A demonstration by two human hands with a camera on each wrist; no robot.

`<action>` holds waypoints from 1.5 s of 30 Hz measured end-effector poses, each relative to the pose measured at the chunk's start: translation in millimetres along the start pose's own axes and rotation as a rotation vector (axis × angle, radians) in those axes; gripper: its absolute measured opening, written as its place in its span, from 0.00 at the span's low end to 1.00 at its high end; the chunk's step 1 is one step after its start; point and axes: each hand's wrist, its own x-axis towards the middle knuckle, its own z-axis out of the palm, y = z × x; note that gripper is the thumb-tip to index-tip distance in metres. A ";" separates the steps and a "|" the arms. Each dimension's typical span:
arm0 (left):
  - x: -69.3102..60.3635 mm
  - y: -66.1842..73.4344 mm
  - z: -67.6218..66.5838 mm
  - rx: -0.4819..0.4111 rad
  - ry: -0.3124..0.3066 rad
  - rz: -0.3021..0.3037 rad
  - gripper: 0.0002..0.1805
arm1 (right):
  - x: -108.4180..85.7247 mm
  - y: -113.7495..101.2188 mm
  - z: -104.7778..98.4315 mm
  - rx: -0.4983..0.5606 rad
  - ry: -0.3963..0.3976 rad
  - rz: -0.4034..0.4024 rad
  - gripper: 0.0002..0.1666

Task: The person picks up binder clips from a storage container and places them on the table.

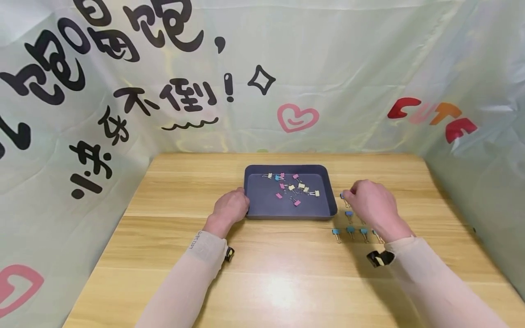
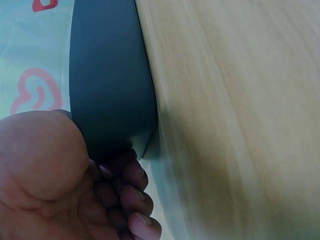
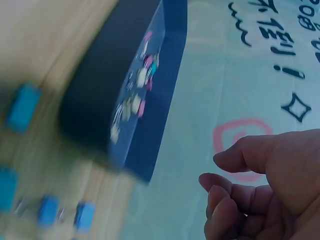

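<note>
My left hand [image 1: 231, 206] grips the left front corner of a dark blue-grey tray [image 1: 291, 216]. In the left wrist view, curled fingers [image 2: 137, 200] lie against the tray wall [image 2: 112, 75]. Pink, cream and blue binder clips lie scattered in the tray, among them a pink clip [image 1: 297, 203]. To the tray's right, my right hand [image 1: 374, 205] hovers over the table near a blue binder clip [image 1: 349, 213]. Its thumb [image 3: 240, 152] and index finger stand slightly apart with nothing between them in the right wrist view. The hand hides part of the clips there.
Several blue binder clips stand in rows on the wooden table [image 1: 279, 255] right of the tray, the front row including a blue clip [image 1: 336, 233]. A printed cloth [image 1: 348, 91] rises behind the table and along both sides.
</note>
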 end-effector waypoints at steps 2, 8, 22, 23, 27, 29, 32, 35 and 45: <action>0.6 0.2 0.1 0.005 -0.005 0.000 0.10 | 11.8 -15.3 0.5 0.009 -0.028 -0.009 0.27; 1.1 1.4 0.5 -0.003 -0.003 -0.011 0.14 | 56.0 -64.2 12.4 0.024 -0.100 -0.089 0.26; -0.3 3.3 1.2 -0.005 0.008 -0.022 0.14 | 129.6 -104.5 69.5 -0.048 -0.206 -0.295 0.13; -0.5 3.7 1.0 -0.002 0.010 -0.019 0.14 | 132.3 -105.8 73.3 -0.060 -0.213 -0.312 0.14; -0.3 3.4 0.0 0.004 0.021 -0.019 0.14 | 140.4 -109.6 84.3 -0.101 -0.218 -0.361 0.16; -0.1 2.7 -0.5 0.001 0.023 -0.021 0.14 | 142.8 -109.7 87.8 -0.097 -0.234 -0.362 0.16; -0.2 2.6 -0.7 -0.005 0.022 -0.018 0.14 | 143.7 -107.6 90.9 -0.078 -0.254 -0.361 0.14; -0.6 3.0 -0.9 -0.001 0.023 -0.013 0.14 | 143.1 -105.4 92.2 -0.063 -0.267 -0.355 0.16; -0.2 1.9 -0.2 -0.001 0.011 -0.025 0.15 | 142.2 -105.8 92.5 -0.092 -0.294 -0.295 0.11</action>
